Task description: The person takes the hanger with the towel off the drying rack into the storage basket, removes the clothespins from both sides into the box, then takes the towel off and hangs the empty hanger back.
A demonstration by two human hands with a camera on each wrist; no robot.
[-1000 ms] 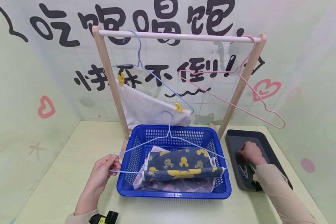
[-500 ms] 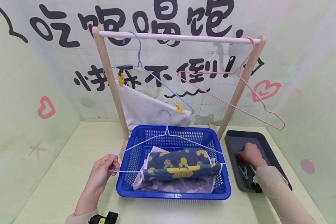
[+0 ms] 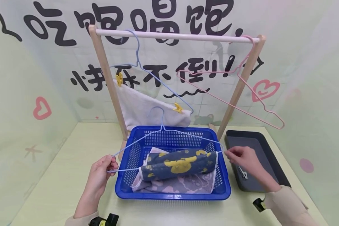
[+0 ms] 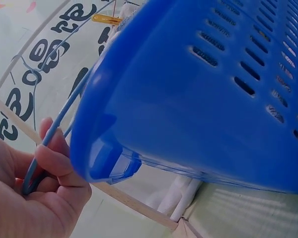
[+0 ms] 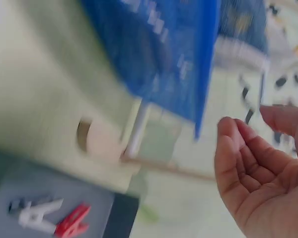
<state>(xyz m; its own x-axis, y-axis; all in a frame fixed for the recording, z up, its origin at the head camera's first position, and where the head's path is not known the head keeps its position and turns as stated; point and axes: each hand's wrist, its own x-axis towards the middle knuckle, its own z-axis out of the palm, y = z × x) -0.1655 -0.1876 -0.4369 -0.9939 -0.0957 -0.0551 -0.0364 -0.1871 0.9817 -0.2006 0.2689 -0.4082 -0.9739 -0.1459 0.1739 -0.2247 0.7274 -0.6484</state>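
1. Left hand: curled round the left corner of the blue hanger; placed just outside the left rim of the basket, by which the fingertips are nearly met in the left wrist view.
2. Right hand: loosely bent, a gap being left between thumb and fingers; nothing is gripped. Placed just beside the hanger's right end, above the tray's near-left edge; contact of the thumb cannot be told.
3. Blue hanger: held over the basket opening, hook upward, its right end extended over the right rim.
4. Patterned cloth, dark blue and yellow: draped over the hanger's lower bar; a bare length of bar is left between its left edge and the left hand.
5. Blue basket: perforated, set centrally on the surface; a greyish-pink cloth is contained.
6. Dark grey tray: set right of the basket, separated by a narrow strip; a whitish clip and a red clip are contained.
7. Rack: stood behind the basket. A second blue hanger is hung at left, with white cloth fastened by yellow clips; a pink hanger is hung at right.
8. Room: a wide stretch of surface is offered left of the basket.
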